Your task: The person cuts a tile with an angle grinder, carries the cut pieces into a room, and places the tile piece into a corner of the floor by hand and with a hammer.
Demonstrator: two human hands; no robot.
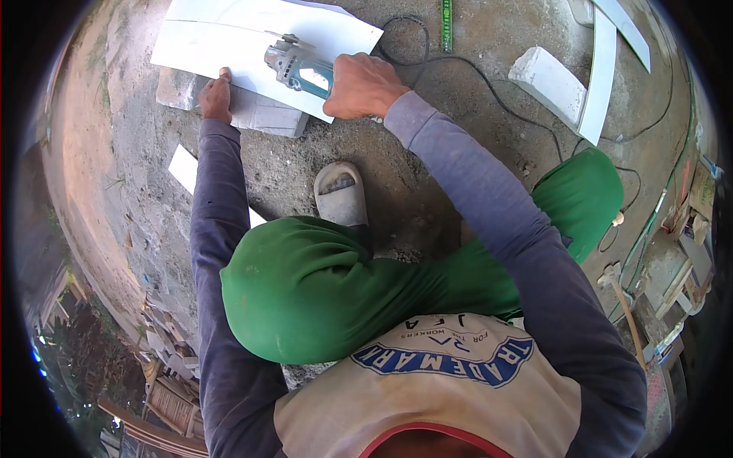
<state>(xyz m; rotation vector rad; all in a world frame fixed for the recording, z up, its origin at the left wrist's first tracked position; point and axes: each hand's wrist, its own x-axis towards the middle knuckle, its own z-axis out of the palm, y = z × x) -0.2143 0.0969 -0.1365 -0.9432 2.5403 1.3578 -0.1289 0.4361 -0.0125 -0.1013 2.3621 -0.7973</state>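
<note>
My right hand (363, 85) is wrapped round the handle of a teal and silver power cutter (294, 67), whose head rests over a large white sheet (210, 47) with a thin line across it. The sheet lies on pale blocks (263, 114) on the ground. My left hand (216, 98) grips the sheet's near edge at the left, thumb on top, above the blocks; its other fingers are partly hidden.
A green tape measure (446, 23) and black cord (496, 91) lie beyond. Right are a white block (546, 84) and white strips (597, 91). Another white piece (182, 164) lies left. My sandalled foot (340, 202) is below the blocks; a wooden-handled tool (626, 309) is at lower right.
</note>
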